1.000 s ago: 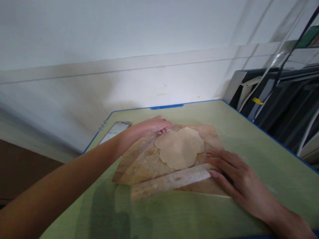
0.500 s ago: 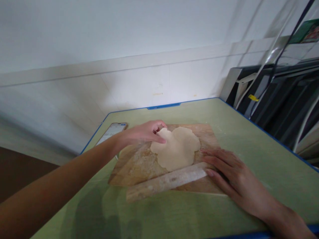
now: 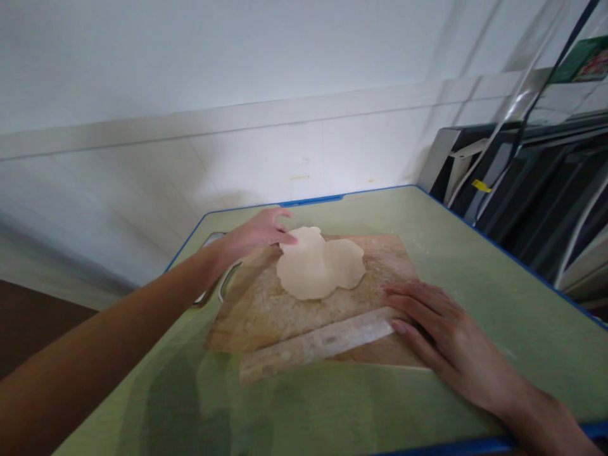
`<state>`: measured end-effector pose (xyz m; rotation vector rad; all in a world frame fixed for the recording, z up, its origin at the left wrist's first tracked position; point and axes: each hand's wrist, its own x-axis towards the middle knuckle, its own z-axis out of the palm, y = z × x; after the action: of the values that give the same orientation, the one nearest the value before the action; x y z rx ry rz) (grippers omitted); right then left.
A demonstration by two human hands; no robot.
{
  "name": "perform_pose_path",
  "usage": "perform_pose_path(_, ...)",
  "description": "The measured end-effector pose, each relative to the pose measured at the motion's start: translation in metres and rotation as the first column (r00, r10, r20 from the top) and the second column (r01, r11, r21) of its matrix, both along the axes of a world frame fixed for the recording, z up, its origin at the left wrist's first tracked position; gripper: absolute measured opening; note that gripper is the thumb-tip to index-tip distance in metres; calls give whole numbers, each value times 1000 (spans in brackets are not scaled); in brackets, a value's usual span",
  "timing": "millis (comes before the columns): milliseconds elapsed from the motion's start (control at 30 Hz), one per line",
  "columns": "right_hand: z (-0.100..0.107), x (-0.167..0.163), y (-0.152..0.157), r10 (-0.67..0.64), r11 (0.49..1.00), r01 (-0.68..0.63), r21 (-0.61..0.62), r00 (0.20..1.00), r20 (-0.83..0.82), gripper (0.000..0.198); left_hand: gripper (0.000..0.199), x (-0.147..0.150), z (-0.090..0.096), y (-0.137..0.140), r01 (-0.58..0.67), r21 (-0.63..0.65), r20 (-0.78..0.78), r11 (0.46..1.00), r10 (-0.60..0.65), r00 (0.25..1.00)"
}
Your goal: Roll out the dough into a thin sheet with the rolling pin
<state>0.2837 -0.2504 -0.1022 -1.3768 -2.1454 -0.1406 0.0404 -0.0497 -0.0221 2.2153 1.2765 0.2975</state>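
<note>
A thin, flat sheet of pale dough point(image 3: 313, 266) with a wavy, lobed outline lies on the floured wooden board point(image 3: 247, 323). My left hand point(image 3: 263, 229) is at its far left edge, thumb touching the dough and fingers spread apart from the thumb. Across the near side of the board lies a floury wooden rolling pin point(image 3: 318, 345), slanted, its left end past the board's edge. My right hand point(image 3: 441, 335) holds the pin's right end, with fingers on the far side and thumb on the near side.
The board rests on a light green table point(image 3: 479, 272) with blue edging. My left forearm partly covers a phone point(image 3: 212, 238); a metal handle point(image 3: 228, 282) shows at the board's left. A white wall point(image 3: 266, 158) stands behind; dark folded panels point(image 3: 560, 183) and cables are at the right.
The dough sheet has shifted left and away from me and turned. My left hand has moved the same way, its fingers now wider apart. My right hand and the rolling pin stay put.
</note>
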Motion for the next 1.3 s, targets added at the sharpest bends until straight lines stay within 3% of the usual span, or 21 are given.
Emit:
perform_pose_path(133, -1, 0, 0, 9, 1000, -9, 26, 1000, 0, 23, 48, 13, -9, 8, -61, 298, -28, 953, 73, 997)
perform_pose_path(267, 0, 0, 0, 18, 1000, -18, 22, 1000, -8, 22, 39, 44, -25, -11, 111, 459, -139, 881, -52, 989)
perform_pose_path(367, 1, 0, 1, 24, 1000, -24, -7, 1000, -6, 22, 37, 63, -36, -15, 217, 497, -235, 840, -111, 966)
perform_pose_path(533, 2, 0, 0, 13, 1000, -13, -6, 1000, 10, 23, 39, 72, -48, 0, 223, 553, -317, 803, -45, 947)
perform_pose_path(800, 3, 1, -3, -5, 1000, 4, 29, 1000, 21, 26, 40, 83, -40, -20, 321, 590, -448, 740, -30, 893)
perform_pose_path(867, -3, 4, -4, -10, 1000, 11, -7, 1000, 22, 30, 39, 87, -40, -24, 358, 626, -480, 693, -19, 877)
perform_pose_path(1000, -13, 9, -6, 14, 997, -12, -70, 999, 36, 38, 37, 90, -46, -24, 420, 727, -506, 543, 11, 862)
perform_pose_path(1133, -14, 9, -4, 14, 997, -8, -71, 996, 85, 40, 31, 92, -53, -23, 399, 793, -465, 461, 35, 885)
perform_pose_path(1233, -8, 7, -2, -3, 999, 8, -39, 993, 116, 36, 28, 92, -53, -24, 386, 809, -436, 444, 12, 900)
perform_pose_path(1300, -3, 4, -1, -19, 1000, 21, -11, 994, 112, 31, 26, 92, -52, -24, 380, 794, -425, 474, -14, 905)
